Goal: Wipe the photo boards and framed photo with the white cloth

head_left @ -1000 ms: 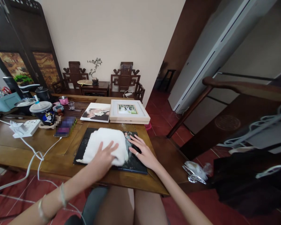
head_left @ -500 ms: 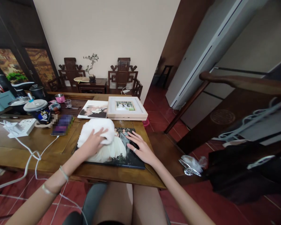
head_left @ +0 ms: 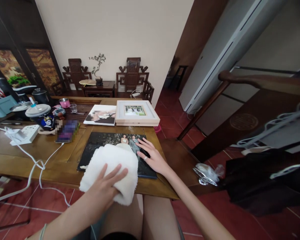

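Observation:
A dark photo print (head_left: 107, 141) of a couple lies flat on the wooden table (head_left: 52, 156) in front of me. My left hand (head_left: 103, 188) presses a fluffy white cloth (head_left: 112, 166) over the print's near edge, where the cloth hangs past the table's front. My right hand (head_left: 150, 156) rests flat, fingers spread, on the print's right side and pins it down. The cloth covers the lower middle of the print.
Behind the print lie a light-framed photo (head_left: 136, 112) and an unframed print (head_left: 101, 115). A phone (head_left: 66, 131), a lidded cup (head_left: 41, 115), a power strip (head_left: 22, 133) with white cables stand to the left. A chair back (head_left: 252, 85) and crumpled plastic (head_left: 206, 173) are on the right.
My left hand has drawn the cloth from the print's upper left down to its near edge, uncovering the top of the picture. My right hand has stayed on the print's right side.

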Tool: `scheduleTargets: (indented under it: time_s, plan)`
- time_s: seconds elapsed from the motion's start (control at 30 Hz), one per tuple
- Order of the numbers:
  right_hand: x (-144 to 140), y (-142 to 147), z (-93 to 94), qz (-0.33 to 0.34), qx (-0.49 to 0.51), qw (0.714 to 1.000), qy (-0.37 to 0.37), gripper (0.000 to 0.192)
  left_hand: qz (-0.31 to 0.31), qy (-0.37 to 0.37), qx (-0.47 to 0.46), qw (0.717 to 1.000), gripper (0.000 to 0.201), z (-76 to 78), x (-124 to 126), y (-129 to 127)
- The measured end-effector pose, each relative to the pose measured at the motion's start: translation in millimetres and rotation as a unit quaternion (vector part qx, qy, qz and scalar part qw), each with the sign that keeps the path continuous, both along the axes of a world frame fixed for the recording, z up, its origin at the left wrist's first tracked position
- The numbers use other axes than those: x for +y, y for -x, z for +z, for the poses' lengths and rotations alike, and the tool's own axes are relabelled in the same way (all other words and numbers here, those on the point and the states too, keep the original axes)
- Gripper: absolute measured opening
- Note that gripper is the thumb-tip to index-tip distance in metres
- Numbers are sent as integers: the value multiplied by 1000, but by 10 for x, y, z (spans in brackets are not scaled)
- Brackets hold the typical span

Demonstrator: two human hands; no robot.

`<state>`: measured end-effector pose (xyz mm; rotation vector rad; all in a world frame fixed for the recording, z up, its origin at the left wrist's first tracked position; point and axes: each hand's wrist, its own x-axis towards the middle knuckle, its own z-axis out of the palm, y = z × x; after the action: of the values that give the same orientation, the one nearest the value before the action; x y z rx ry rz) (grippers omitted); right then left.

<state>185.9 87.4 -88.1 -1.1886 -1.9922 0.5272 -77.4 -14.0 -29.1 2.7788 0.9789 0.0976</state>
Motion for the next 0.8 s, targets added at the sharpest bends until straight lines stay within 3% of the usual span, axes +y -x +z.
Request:
scheduleTargets:
  time_s: [0.1,0.33,0.43,0.57,0.8]
  plan:
    - [0,-6,8,2,-6,1000,5,42,16,16,2,1000,49,64,194,13]
    - [-3,-7,37,-1,3,1000,14,42,125,-16,-25,992,25,223,1230,236]
    - [0,-8,37,-1,7,1000,14,42,144,-36,-34,988,28,193,1393,446]
    - [-7,-14,38,4,15,1000,15,42,147,-24,-15,989,22,127,1153,682]
    - [-35,7,54,28,12,999,25,40,97,-57,-65,992,27,100,151,808]
